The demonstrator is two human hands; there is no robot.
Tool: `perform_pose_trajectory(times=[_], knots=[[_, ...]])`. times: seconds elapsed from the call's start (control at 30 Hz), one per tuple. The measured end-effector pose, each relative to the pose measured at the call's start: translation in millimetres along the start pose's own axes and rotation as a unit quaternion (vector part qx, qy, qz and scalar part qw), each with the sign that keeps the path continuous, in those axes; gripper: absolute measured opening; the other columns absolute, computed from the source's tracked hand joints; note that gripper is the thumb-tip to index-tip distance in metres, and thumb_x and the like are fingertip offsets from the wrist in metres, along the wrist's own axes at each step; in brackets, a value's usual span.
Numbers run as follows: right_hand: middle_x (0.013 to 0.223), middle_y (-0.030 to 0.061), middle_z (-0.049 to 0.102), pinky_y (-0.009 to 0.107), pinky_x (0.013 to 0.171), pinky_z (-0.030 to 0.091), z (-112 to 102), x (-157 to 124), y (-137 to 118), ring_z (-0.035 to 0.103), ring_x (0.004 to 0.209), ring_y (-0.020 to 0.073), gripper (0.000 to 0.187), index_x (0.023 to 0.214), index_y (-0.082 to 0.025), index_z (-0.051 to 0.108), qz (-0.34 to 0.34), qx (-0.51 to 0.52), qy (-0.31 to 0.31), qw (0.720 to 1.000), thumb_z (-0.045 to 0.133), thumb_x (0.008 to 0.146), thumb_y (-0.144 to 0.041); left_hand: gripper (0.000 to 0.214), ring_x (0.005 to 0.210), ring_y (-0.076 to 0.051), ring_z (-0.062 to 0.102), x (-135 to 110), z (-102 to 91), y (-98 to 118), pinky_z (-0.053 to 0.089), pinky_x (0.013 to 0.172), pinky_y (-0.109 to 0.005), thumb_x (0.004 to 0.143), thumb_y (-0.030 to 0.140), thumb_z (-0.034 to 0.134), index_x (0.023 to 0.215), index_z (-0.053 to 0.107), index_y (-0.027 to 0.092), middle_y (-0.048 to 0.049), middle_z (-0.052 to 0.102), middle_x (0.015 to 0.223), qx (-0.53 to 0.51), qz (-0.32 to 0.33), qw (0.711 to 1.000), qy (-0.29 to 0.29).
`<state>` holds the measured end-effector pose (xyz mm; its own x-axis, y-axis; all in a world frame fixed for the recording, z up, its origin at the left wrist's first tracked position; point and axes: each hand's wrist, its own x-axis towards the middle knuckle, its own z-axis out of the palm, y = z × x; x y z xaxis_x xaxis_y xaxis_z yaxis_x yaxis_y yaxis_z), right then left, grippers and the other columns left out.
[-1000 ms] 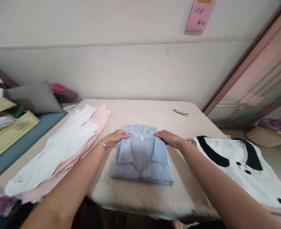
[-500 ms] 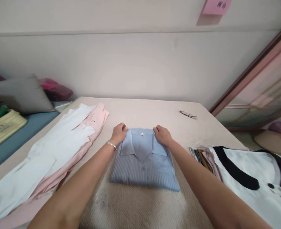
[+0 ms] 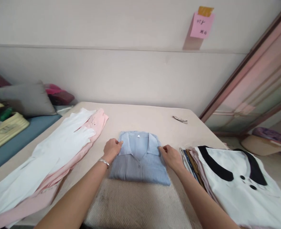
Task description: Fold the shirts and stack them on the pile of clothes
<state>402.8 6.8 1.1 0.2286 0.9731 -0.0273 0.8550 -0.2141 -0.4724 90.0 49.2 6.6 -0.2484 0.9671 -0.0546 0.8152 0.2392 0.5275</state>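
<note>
A blue ribbed shirt (image 3: 140, 170) lies folded into a near rectangle on the beige padded table (image 3: 140, 206), collar at the far side and a button below the neckline. My left hand (image 3: 112, 149) is closed, pinching the shirt's left edge beside the collar; a silver bracelet circles that wrist. On the opposite side, my right hand (image 3: 171, 155) pinches the right edge, slightly lower than the collar tip. Both thumbs and forefingers touch the cloth.
White garments (image 3: 56, 149) and pink garments (image 3: 97, 122) lie spread on the left. At right is a folded pile topped by a white garment with black collar (image 3: 236, 190). Eyeglasses (image 3: 180, 120) rest near the back edge. A pink note (image 3: 202, 27) hangs on the wall.
Both hands have moved from the shirt's far corners nearer along its sides. The view has tilted up and shifted right, showing more of the wall note.
</note>
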Motion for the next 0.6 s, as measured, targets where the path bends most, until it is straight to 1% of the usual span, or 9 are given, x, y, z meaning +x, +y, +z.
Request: perform_pose_trajectory(times=[0.07,0.13,0.23,0.3,0.37,0.43,0.47,0.53,0.6], knots=[[0.088,0.0133,0.074,0.031,0.068,0.038,4,12,-5,0.067,0.083,0.0247,0.033,0.089,-0.017,0.069,0.01,0.013,0.009,1.0,0.055,0.096,-0.046,0.021,0.087,-0.028,0.069,4,4.6,5,0.039,0.068,-0.033,0.086,0.038,0.063,0.078,0.069,0.02,-0.0126,0.076,0.09,0.0,0.004,1.0,0.005],[0.085,0.0108,0.074,0.03,0.066,0.037,8,22,-7,0.066,0.08,0.0228,0.024,0.084,-0.018,0.068,0.008,0.023,0.015,1.0,0.058,0.092,-0.039,0.012,0.089,-0.026,0.069,9,7.7,6,0.041,0.071,-0.032,0.086,0.03,0.061,0.08,0.067,0.022,-0.0096,0.076,0.091,0.002,0.022,1.0,0.007],[0.08,0.006,0.072,0.029,0.066,0.036,11,30,-5,0.063,0.076,0.0199,0.017,0.079,-0.021,0.067,-0.008,0.047,0.016,0.999,0.056,0.089,-0.03,0.013,0.092,-0.025,0.069,15,10.2,3,0.043,0.076,-0.032,0.089,0.024,0.053,0.085,0.065,0.021,-0.01,0.075,0.092,0.008,0.034,0.999,0.019],[0.078,0.0052,0.071,0.029,0.066,0.038,12,32,-3,0.063,0.074,0.0195,0.022,0.079,-0.021,0.066,-0.014,0.069,0.013,0.997,0.053,0.09,-0.034,0.019,0.093,-0.028,0.069,17,10.9,0,0.043,0.076,-0.035,0.093,0.029,0.049,0.09,0.064,0.019,-0.0144,0.074,0.094,0.017,0.012,0.999,0.037],[0.079,0.0065,0.071,0.029,0.066,0.039,14,35,-3,0.063,0.074,0.0203,0.029,0.08,-0.02,0.066,-0.016,0.091,0.009,0.996,0.051,0.092,-0.043,0.028,0.093,-0.031,0.069,16,10.9,-2,0.044,0.074,-0.036,0.095,0.04,0.049,0.093,0.064,0.017,-0.0179,0.074,0.095,0.025,-0.023,0.998,0.049],[0.078,0.0075,0.07,0.03,0.065,0.04,16,36,-5,0.063,0.073,0.0212,0.034,0.08,-0.02,0.065,-0.019,0.109,0.005,0.994,0.051,0.09,-0.049,0.034,0.092,-0.032,0.069,15,10.7,-3,0.043,0.072,-0.036,0.092,0.05,0.053,0.087,0.064,0.019,-0.0181,0.074,0.094,0.024,-0.036,0.999,0.033],[0.076,0.007,0.069,0.03,0.065,0.039,17,36,-6,0.062,0.072,0.0212,0.033,0.079,-0.021,0.064,-0.022,0.118,0.004,0.993,0.052,0.089,-0.049,0.034,0.091,-0.031,0.069,14,10.4,-3,0.042,0.071,-0.035,0.09,0.051,0.056,0.081,0.064,0.02,-0.0172,0.074,0.092,0.02,-0.035,0.999,0.017],[0.069,0.0039,0.064,0.03,0.063,0.036,19,35,-9,0.058,0.068,0.0204,0.026,0.075,-0.022,0.061,-0.035,0.13,0.007,0.991,0.053,0.085,-0.045,0.029,0.086,-0.029,0.069,14,9.5,-2,0.04,0.068,-0.034,0.087,0.046,0.062,0.072,0.062,0.021,-0.014,0.074,0.086,0.008,-0.03,0.999,-0.011],[0.064,0.0006,0.058,0.031,0.062,0.033,22,33,-12,0.053,0.064,0.0194,0.02,0.07,-0.024,0.056,-0.048,0.141,0.016,0.989,0.052,0.081,-0.041,0.022,0.081,-0.025,0.067,14,8.0,0,0.038,0.066,-0.032,0.084,0.037,0.064,0.069,0.06,0.022,-0.0097,0.072,0.082,0.001,-0.028,1.0,-0.013]])
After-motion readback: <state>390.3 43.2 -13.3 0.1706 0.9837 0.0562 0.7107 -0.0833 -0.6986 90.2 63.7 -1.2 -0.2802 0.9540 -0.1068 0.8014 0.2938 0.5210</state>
